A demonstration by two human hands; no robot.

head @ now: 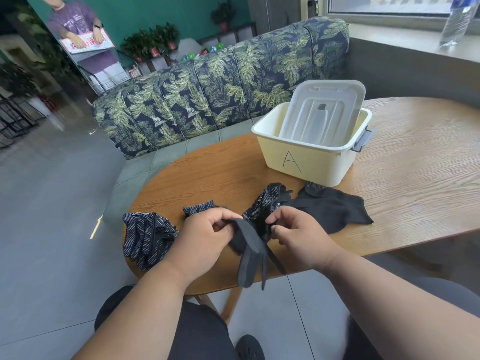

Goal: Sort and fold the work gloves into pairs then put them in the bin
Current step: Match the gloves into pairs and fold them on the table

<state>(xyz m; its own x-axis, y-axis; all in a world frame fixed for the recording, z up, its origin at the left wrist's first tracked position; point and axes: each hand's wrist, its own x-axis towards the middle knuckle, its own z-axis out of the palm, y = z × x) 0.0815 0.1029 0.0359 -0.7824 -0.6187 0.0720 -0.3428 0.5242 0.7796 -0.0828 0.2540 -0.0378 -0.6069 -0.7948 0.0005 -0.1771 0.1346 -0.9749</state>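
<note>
— How many gloves, and where from the bin (310, 162)?

— One dark glove (248, 252) is held in front of the bin, fingers hanging down over the table (415, 183) edge. One dotted pile (146, 237) lies far left, one folded bundle (199, 207) nearer, two loose gloves (330, 209) just before it.

— The hands?

— The left hand (205, 237) and right hand (298, 237) both pinch its cuff, knuckles up.

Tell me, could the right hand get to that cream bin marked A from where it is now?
Probably yes. The right hand is busy gripping a dark glove together with the left hand, but nothing stands between it and the bin; only flat gloves lie there. The lid propped inside partly blocks the opening.
</note>
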